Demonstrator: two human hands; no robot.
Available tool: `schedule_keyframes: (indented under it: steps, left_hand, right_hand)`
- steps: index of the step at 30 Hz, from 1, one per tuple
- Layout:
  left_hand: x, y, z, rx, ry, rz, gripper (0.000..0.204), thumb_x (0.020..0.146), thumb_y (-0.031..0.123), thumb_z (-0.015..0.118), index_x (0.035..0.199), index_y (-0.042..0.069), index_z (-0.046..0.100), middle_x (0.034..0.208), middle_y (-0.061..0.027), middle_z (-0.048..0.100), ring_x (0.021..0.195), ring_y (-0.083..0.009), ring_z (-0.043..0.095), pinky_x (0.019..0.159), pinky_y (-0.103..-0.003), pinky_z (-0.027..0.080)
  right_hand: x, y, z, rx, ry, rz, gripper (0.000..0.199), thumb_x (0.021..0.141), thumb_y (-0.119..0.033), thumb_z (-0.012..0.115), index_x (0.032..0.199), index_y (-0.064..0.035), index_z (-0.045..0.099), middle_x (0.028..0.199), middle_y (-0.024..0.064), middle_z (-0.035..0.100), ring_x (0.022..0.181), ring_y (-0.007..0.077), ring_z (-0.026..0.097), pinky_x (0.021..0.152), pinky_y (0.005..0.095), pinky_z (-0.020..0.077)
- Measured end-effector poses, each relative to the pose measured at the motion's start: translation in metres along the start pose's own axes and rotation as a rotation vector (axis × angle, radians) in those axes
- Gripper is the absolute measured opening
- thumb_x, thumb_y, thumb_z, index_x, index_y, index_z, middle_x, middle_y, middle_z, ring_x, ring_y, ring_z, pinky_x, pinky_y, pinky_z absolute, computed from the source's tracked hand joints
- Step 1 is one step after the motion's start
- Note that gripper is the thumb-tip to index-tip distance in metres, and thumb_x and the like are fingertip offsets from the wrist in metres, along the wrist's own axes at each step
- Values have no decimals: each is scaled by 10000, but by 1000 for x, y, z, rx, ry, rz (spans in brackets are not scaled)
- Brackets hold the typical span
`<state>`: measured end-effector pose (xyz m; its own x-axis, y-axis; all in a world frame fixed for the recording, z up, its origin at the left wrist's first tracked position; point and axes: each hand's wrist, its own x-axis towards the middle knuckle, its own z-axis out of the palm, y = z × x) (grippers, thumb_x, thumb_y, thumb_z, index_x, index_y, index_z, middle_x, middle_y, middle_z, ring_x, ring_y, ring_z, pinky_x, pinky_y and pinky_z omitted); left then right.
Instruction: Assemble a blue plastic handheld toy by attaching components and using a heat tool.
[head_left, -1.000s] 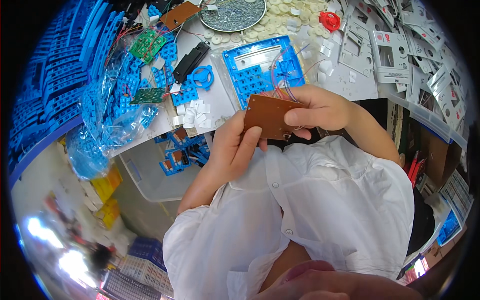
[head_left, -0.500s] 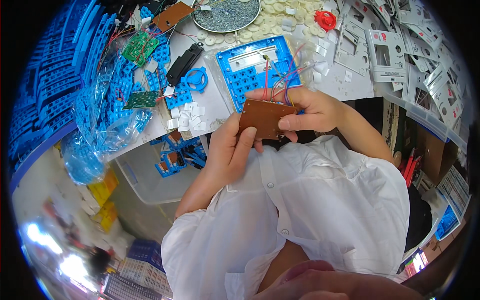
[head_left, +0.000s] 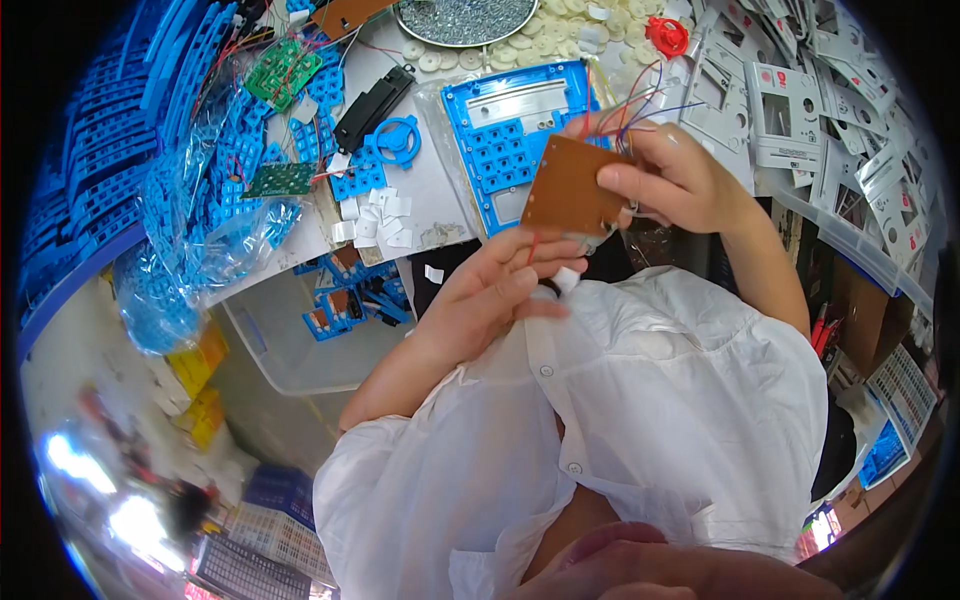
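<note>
A brown circuit board [head_left: 572, 187], with red, blue and dark wires coming off its far side, is tilted over the near edge of the bench. My right hand [head_left: 668, 178] grips it by the right edge, thumb on the brown face. Just below its lower left corner is my left hand [head_left: 492, 290], fingers stretched and partly smeared by motion. A small white piece [head_left: 567, 279] is by its fingertips, beside something dark and round that I cannot make out. Beyond the board lies a blue plastic housing [head_left: 497, 160] with square key openings, its right part hidden by the board.
Blue plastic parts [head_left: 90, 160] are heaped at the left, near green circuit boards [head_left: 283, 75]. A black bar-shaped part [head_left: 374, 108], a blue ring [head_left: 397, 142] and white squares [head_left: 376, 215] lie nearer. Grey-white panels [head_left: 790, 115] fill the right. A clear bin [head_left: 300, 360] stands below.
My right hand has lifted and tilted the board up and away from my left hand, which has let go of it. White pieces now show near my left fingertips and left forearm.
</note>
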<state>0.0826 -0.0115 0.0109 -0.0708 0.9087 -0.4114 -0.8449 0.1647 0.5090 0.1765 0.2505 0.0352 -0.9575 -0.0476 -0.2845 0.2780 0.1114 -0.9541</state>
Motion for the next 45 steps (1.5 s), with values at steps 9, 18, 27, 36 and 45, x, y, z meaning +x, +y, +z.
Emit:
schedule_keyframes:
  steps: [9,18,27,36,45]
  left_hand:
    - [-9,-8,-16,-28,114,6,697,1030,191,578,1603,-3,231,1529,-184,458,1403,-270,449,1181,-405,304]
    - [-9,-3,-14,15,92,22,796,976,239,642,1595,-41,229,1481,-208,490,1381,-340,488,1153,-420,365]
    - [-16,-8,-22,68,23,34,707,1023,34,563,1625,20,191,1486,-153,480,1385,-270,470,1157,-388,342]
    - [-31,28,-12,1422,356,245,494,883,20,680,1371,28,606,1355,-193,612,1252,-315,592,1004,-480,486]
    - [19,35,-39,2150,135,651,528,848,256,746,1331,73,634,1332,-52,615,1307,-231,535,1129,-539,318]
  right_hand:
    - [52,-3,2,-401,-17,15,351,1038,-110,565,1388,-82,563,771,86,679,578,157,614,598,299,513]
    - [65,4,3,-565,-74,-19,382,1041,-162,582,1422,-162,552,654,91,634,581,205,661,583,340,512]
    - [72,0,8,-687,-54,4,374,1045,-171,573,1418,-168,553,660,111,646,570,231,662,585,343,512]
    - [77,9,10,-810,-1,-44,286,1033,-218,575,1303,-129,607,775,150,705,695,330,698,661,422,533]
    - [70,13,12,-919,137,-258,473,951,-217,680,1407,-164,566,836,141,721,714,340,693,661,422,540]
